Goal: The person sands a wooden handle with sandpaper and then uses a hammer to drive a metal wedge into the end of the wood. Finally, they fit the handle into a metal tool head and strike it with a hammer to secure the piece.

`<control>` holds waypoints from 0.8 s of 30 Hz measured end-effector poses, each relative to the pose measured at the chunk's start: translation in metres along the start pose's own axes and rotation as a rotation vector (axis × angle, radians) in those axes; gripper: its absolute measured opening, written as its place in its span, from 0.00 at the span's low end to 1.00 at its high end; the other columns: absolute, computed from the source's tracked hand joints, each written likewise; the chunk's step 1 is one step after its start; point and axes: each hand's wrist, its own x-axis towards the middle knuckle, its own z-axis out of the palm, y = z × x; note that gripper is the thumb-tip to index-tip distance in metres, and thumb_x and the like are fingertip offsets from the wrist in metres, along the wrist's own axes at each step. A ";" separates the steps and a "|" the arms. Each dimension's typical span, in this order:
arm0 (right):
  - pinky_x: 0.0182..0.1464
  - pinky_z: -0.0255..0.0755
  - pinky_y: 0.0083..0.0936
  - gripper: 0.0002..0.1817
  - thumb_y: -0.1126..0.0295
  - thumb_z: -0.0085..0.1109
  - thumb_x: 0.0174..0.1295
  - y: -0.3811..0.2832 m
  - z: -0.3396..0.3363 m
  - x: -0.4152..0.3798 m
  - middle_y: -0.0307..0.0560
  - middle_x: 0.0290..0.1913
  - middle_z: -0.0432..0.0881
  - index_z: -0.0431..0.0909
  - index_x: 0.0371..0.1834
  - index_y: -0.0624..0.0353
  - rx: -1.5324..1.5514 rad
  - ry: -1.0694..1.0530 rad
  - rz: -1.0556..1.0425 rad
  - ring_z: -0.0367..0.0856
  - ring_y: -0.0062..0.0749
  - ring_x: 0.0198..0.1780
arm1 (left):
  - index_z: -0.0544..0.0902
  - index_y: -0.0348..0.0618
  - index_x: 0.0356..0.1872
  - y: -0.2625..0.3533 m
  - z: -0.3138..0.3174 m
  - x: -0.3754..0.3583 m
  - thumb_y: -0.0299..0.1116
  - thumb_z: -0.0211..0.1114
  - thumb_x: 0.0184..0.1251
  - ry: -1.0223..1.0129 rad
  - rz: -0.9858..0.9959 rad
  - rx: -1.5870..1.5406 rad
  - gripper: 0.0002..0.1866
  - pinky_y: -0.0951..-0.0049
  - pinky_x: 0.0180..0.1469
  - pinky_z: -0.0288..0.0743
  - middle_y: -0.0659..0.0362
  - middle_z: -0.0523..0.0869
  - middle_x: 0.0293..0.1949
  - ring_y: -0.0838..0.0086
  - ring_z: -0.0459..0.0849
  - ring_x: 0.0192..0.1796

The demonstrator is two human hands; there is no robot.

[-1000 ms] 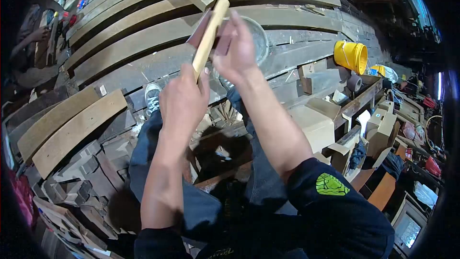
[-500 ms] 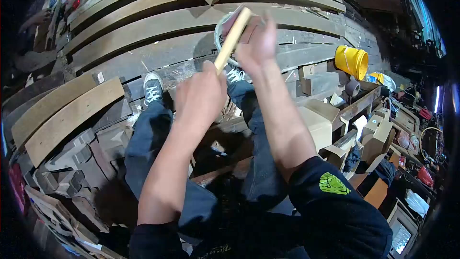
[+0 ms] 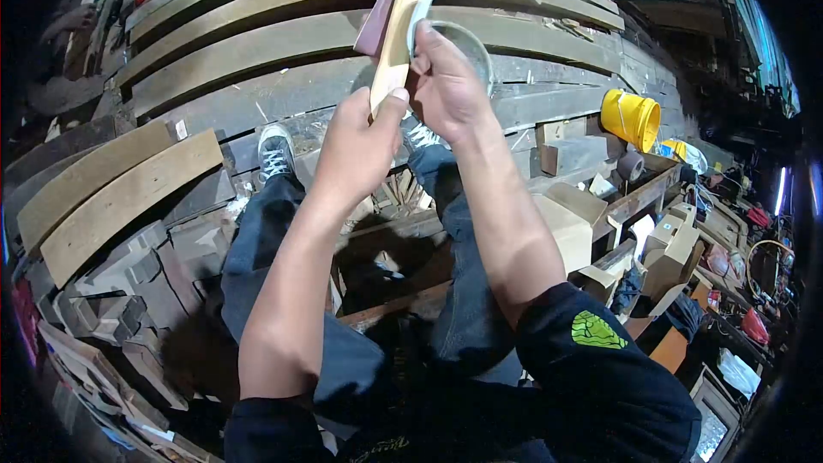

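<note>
My left hand is closed round the lower end of a pale, narrow wooden piece, thumb along it. The wood points up and away from me. A pinkish sheet that looks like sandpaper sticks out on its left side, and a light bluish edge shows on its right. My right hand grips that sheet at the wood's right side, thumb up; its fingers are partly hidden behind the wood. Beyond my right hand is a round, pale-rimmed container, mostly covered by my hands.
Wooden slats stretch across the floor ahead. Curved boards and wood blocks lie at left. At right are a yellow bucket, a roll of tape, cardboard boxes and clutter. My shoes rest on the planks.
The wooden piece has swung more upright and slightly left. My right hand, blurred and spread beside it before, has closed in on the sheet. More of the pinkish sheet shows at the left.
</note>
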 end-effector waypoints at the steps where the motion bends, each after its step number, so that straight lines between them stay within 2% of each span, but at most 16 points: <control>1: 0.46 0.72 0.27 0.17 0.56 0.58 0.66 0.000 0.004 0.001 0.39 0.36 0.79 0.75 0.43 0.60 -0.223 0.068 -0.003 0.77 0.25 0.37 | 0.75 0.34 0.27 -0.003 0.000 0.001 0.43 0.55 0.70 0.013 0.013 0.031 0.19 0.69 0.27 0.69 0.58 0.76 0.17 0.74 0.76 0.22; 2: 0.40 0.73 0.24 0.15 0.58 0.59 0.66 0.001 0.008 0.001 0.37 0.33 0.78 0.75 0.42 0.60 -0.443 0.136 -0.008 0.76 0.23 0.33 | 0.75 0.34 0.27 -0.004 0.001 0.000 0.43 0.55 0.70 0.014 0.011 0.032 0.19 0.69 0.27 0.69 0.58 0.76 0.17 0.74 0.76 0.22; 4: 0.38 0.75 0.23 0.14 0.61 0.59 0.66 -0.001 0.011 -0.001 0.40 0.34 0.79 0.74 0.44 0.61 -0.397 0.175 -0.062 0.78 0.24 0.32 | 0.75 0.32 0.29 -0.001 0.003 -0.003 0.44 0.55 0.69 -0.003 -0.014 0.161 0.20 0.67 0.29 0.70 0.56 0.77 0.18 0.70 0.78 0.23; 5: 0.41 0.76 0.24 0.13 0.63 0.58 0.66 -0.009 0.012 -0.004 0.41 0.35 0.80 0.74 0.44 0.61 -0.382 0.174 -0.098 0.79 0.25 0.34 | 0.76 0.30 0.32 -0.004 0.008 -0.002 0.44 0.55 0.69 -0.023 -0.005 0.139 0.21 0.63 0.32 0.71 0.51 0.79 0.20 0.65 0.80 0.26; 8: 0.47 0.78 0.29 0.11 0.67 0.53 0.67 -0.015 0.015 -0.005 0.47 0.39 0.81 0.74 0.45 0.63 -0.336 0.206 -0.170 0.82 0.29 0.39 | 0.76 0.30 0.34 0.001 0.011 -0.005 0.43 0.55 0.69 -0.077 0.019 0.224 0.20 0.61 0.34 0.72 0.48 0.80 0.22 0.59 0.81 0.28; 9: 0.47 0.78 0.30 0.11 0.67 0.52 0.67 -0.014 0.013 -0.004 0.48 0.39 0.81 0.74 0.45 0.64 -0.277 0.236 -0.150 0.82 0.31 0.40 | 0.77 0.30 0.34 0.001 0.013 -0.005 0.43 0.54 0.69 -0.102 -0.018 0.231 0.20 0.59 0.36 0.72 0.45 0.81 0.24 0.54 0.82 0.30; 11: 0.46 0.78 0.32 0.13 0.66 0.48 0.68 -0.008 0.005 0.000 0.51 0.39 0.80 0.73 0.46 0.67 -0.145 0.232 -0.095 0.81 0.34 0.41 | 0.77 0.30 0.34 -0.002 0.015 -0.006 0.43 0.54 0.69 -0.065 -0.008 0.274 0.20 0.59 0.36 0.72 0.44 0.81 0.24 0.53 0.82 0.31; 12: 0.44 0.78 0.30 0.11 0.68 0.51 0.67 -0.003 0.005 0.003 0.50 0.38 0.80 0.73 0.44 0.65 -0.018 0.158 -0.062 0.81 0.35 0.40 | 0.77 0.30 0.33 0.001 0.015 -0.006 0.43 0.54 0.69 -0.026 0.006 0.322 0.20 0.59 0.37 0.72 0.44 0.81 0.24 0.52 0.82 0.31; 14: 0.46 0.78 0.27 0.12 0.70 0.56 0.65 0.001 0.002 0.002 0.45 0.37 0.78 0.71 0.48 0.61 0.191 0.082 0.090 0.79 0.32 0.41 | 0.77 0.30 0.33 0.007 0.009 -0.007 0.43 0.55 0.68 -0.046 -0.065 0.298 0.20 0.59 0.37 0.72 0.43 0.81 0.25 0.51 0.82 0.31; 17: 0.44 0.78 0.27 0.11 0.71 0.57 0.64 -0.004 0.006 -0.002 0.43 0.36 0.78 0.71 0.46 0.61 0.118 0.078 0.070 0.79 0.31 0.41 | 0.76 0.30 0.34 0.008 0.005 -0.006 0.41 0.54 0.68 -0.097 -0.072 0.286 0.18 0.60 0.37 0.72 0.45 0.80 0.24 0.55 0.81 0.30; 18: 0.43 0.79 0.28 0.09 0.70 0.56 0.64 -0.008 0.012 -0.004 0.41 0.33 0.78 0.72 0.44 0.60 0.059 0.167 0.043 0.80 0.30 0.40 | 0.76 0.30 0.34 0.010 0.005 -0.007 0.41 0.54 0.68 -0.100 -0.072 0.286 0.18 0.60 0.37 0.72 0.45 0.80 0.24 0.55 0.81 0.30; 20: 0.41 0.77 0.24 0.08 0.69 0.55 0.65 -0.017 0.008 -0.006 0.36 0.30 0.77 0.73 0.44 0.60 0.137 0.128 0.059 0.78 0.24 0.35 | 0.76 0.31 0.34 0.015 0.006 -0.011 0.40 0.54 0.68 -0.170 0.007 0.322 0.17 0.61 0.38 0.72 0.46 0.80 0.25 0.57 0.81 0.31; 21: 0.36 0.72 0.20 0.08 0.68 0.54 0.66 -0.020 0.008 -0.008 0.31 0.25 0.73 0.74 0.44 0.59 0.233 0.032 0.101 0.74 0.18 0.30 | 0.76 0.31 0.34 0.012 0.007 -0.012 0.40 0.54 0.68 -0.173 0.007 0.322 0.17 0.61 0.38 0.72 0.46 0.80 0.25 0.57 0.81 0.31; 22: 0.33 0.67 0.18 0.07 0.69 0.53 0.67 -0.021 0.008 -0.010 0.27 0.22 0.70 0.74 0.44 0.58 0.271 0.020 0.103 0.69 0.15 0.26 | 0.76 0.33 0.34 0.006 0.010 -0.011 0.40 0.55 0.69 -0.173 0.039 0.271 0.16 0.66 0.33 0.68 0.53 0.77 0.22 0.65 0.77 0.27; 24: 0.32 0.67 0.18 0.07 0.69 0.52 0.68 -0.021 0.002 -0.007 0.28 0.21 0.69 0.74 0.43 0.59 0.293 -0.130 0.103 0.69 0.16 0.25 | 0.75 0.37 0.34 -0.001 0.014 -0.012 0.40 0.56 0.71 -0.173 0.104 0.171 0.14 0.76 0.23 0.61 0.66 0.69 0.17 0.82 0.68 0.20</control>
